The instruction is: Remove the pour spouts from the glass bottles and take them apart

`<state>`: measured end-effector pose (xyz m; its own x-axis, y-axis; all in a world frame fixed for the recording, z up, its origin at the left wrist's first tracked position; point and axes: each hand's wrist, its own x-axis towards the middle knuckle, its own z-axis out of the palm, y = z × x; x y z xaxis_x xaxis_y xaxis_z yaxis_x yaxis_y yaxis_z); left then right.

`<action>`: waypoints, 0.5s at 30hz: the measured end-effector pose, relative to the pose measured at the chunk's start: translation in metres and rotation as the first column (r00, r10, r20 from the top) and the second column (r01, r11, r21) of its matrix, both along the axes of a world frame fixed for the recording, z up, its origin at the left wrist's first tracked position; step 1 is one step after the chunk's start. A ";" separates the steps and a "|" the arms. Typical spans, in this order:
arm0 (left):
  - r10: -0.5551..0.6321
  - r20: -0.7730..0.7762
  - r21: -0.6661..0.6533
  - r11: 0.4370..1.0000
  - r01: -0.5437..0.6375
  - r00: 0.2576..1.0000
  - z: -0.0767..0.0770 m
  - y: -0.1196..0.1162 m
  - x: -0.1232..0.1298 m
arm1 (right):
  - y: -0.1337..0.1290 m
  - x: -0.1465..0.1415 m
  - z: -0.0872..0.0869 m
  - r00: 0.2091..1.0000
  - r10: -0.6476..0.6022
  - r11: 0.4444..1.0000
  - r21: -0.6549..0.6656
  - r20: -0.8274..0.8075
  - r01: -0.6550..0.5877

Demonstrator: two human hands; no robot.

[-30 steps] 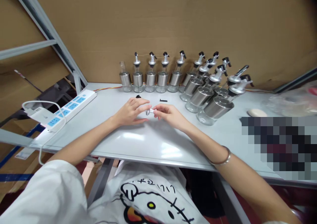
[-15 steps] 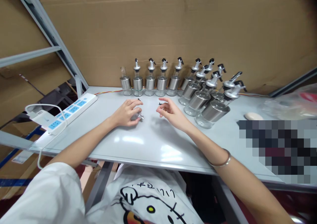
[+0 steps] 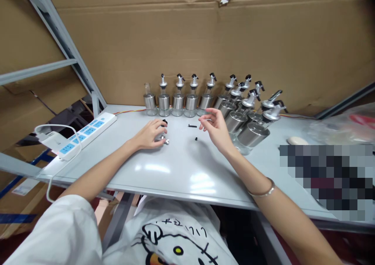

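My left hand (image 3: 150, 134) rests palm down on the table, its fingers curved and spread. Under its fingertips and beside the thumb lies a small silver pourer spout (image 3: 165, 140), partly hidden by the hand. A small black piece (image 3: 165, 121) sits just beyond the fingertips. My right hand (image 3: 216, 129) hovers over the table in front of the bottles, fingers loosely bent and apart, with nothing visible in them. Left of it lie a thin black strip (image 3: 192, 126) and a tiny black plug (image 3: 196, 138).
Several glass-and-steel oil bottles (image 3: 191, 101) with pourers line the back and right. The leftmost bottle (image 3: 150, 101) has no pourer. A white power strip (image 3: 88, 134) is at left. At right are a pale rounded object (image 3: 297, 140), a plastic bag (image 3: 345, 126) and a blurred-out area.
My right hand has moved right and away from the black strip, which now shows fully along with the tiny plug. My left hand stays nearly in place; the view has shifted slightly.
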<state>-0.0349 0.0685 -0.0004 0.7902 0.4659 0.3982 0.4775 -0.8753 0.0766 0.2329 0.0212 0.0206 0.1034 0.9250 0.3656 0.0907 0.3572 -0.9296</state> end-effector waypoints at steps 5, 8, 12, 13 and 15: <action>-0.007 0.003 -0.025 1.000 0.007 1.000 0.000 0.001 0.001 | -0.004 -0.004 -0.002 0.999 0.000 1.000 0.013 0.042 0.000; -0.007 0.010 -0.045 0.999 0.008 1.000 -0.002 0.000 0.001 | -0.007 -0.005 -0.001 0.997 -0.005 0.999 0.047 0.076 0.001; -0.008 0.057 -0.057 0.998 0.011 0.998 -0.004 -0.001 0.005 | -0.010 -0.004 0.002 0.996 -0.029 0.995 0.095 0.088 0.021; 0.000 0.089 -0.066 0.998 0.006 0.996 -0.002 0.000 0.007 | -0.010 -0.004 0.004 0.996 -0.034 0.995 0.099 0.087 0.026; 0.032 0.191 -0.076 0.997 -0.018 0.981 0.006 0.009 0.014 | -0.011 -0.003 0.006 0.996 -0.046 0.994 0.102 0.080 0.038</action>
